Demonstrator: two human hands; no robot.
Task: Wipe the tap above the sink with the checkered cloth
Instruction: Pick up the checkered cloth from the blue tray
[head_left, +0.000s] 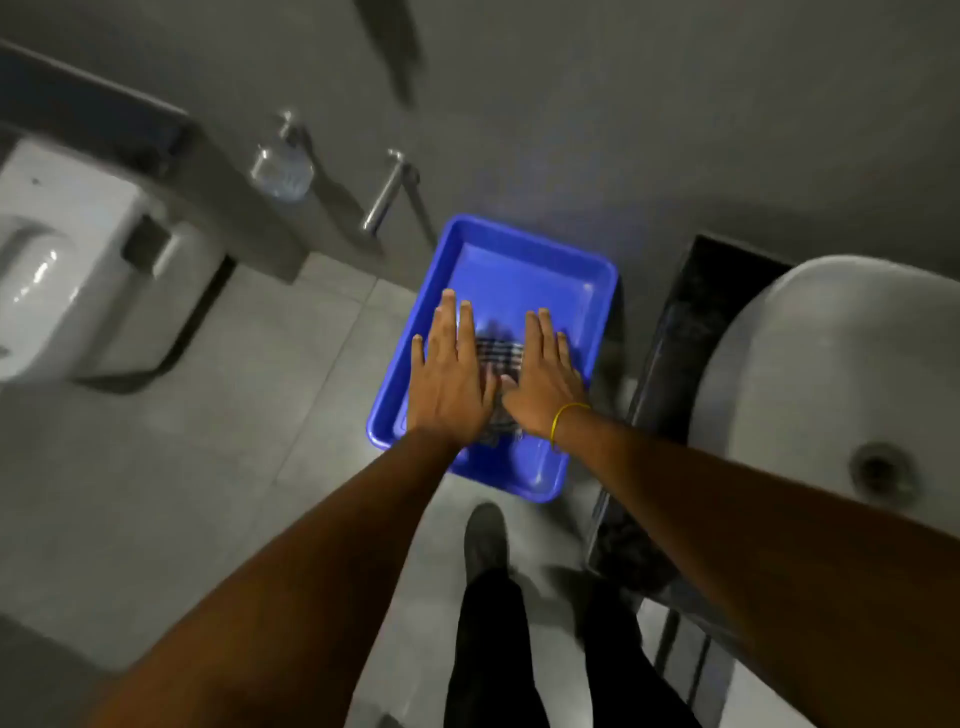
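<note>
Grey bathroom floor tiles carried a blue tray, and the checkered cloth lay near the middle of its bottom, showing between the left hand and right hand, both spread flat with fingers straight and gripping nothing. The sink stood off to the right, its tap out of view. Flat palms might have slid the cloth toward the tray's near edge rather than lifted it, and a loose pinch could have dropped it on the floor.

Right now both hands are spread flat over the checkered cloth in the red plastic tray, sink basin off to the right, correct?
Not quite: the head view shows a blue plastic tray, not red. The rest holds: left hand and right hand are spread flat over the checkered cloth, white sink basin to the right.
</note>
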